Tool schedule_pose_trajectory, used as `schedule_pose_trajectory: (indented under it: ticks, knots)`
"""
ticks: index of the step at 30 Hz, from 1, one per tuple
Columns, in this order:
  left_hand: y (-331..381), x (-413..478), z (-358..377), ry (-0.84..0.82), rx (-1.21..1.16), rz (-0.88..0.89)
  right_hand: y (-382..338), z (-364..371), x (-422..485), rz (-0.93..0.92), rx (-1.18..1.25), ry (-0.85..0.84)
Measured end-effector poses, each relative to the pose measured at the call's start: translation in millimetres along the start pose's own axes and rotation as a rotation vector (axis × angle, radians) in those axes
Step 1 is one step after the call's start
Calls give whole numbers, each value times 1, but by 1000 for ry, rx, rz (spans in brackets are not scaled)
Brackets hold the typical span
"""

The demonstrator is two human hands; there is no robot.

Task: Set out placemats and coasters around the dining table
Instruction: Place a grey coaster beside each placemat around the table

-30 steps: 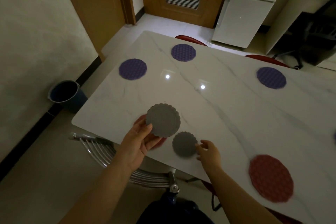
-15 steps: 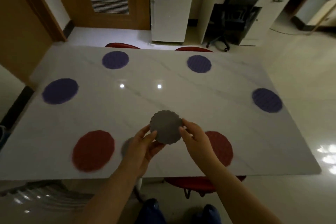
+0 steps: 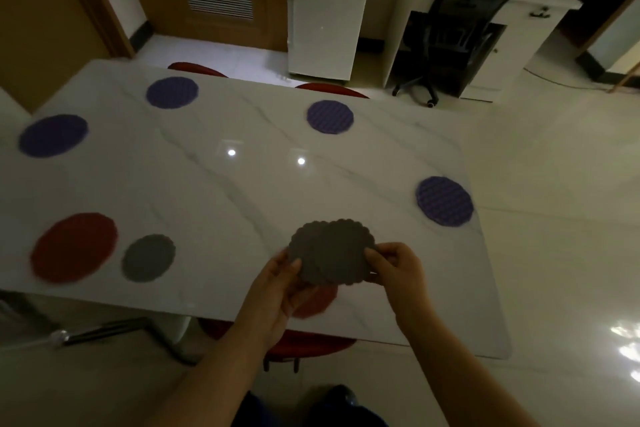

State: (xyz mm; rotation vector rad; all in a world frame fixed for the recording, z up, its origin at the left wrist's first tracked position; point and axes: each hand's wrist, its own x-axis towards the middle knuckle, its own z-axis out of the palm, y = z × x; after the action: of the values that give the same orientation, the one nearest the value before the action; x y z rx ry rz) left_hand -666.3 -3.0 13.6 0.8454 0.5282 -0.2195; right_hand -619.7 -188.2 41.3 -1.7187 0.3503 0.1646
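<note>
1. Person's holding a fanned stack of grey scalloped coasters (image 3: 332,253) just above the marble table (image 3: 242,184), over a red placemat (image 3: 317,302) at the near edge.
2. The left hand (image 3: 277,284) is gripping the stack from underneath, and the right hand (image 3: 394,265) is pinching the rim on its side.
3. They're looking thin, light and bendy, probably not fragile, so I'd be peeling one off by the rim.
4. Not seeing any box or holder for them.

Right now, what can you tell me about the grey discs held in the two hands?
The grey coasters are round, flat and dark grey with scalloped edges, and look matte, like rubber or felt. At least two overlap, fanned slightly apart. They are held above the near side of the table. The left hand grips their left rim and the right hand pinches the right.
</note>
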Motion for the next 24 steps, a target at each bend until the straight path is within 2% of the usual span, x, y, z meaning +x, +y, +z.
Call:
schedule_pose_trajectory:
  ticks: [2, 6, 12, 24]
  knots:
    - [-7, 0, 8, 51, -18, 23, 10, -28, 14, 76, 90, 15]
    - [-6, 0, 9, 96, -53, 69, 48, -62, 36, 223, 121, 85]
    - [-1, 2, 0, 163, -41, 87, 103, -51, 46, 380, -41, 33]
    - [-10, 11, -9, 108, -6, 21, 120, -55, 50, 322, -528, 28]
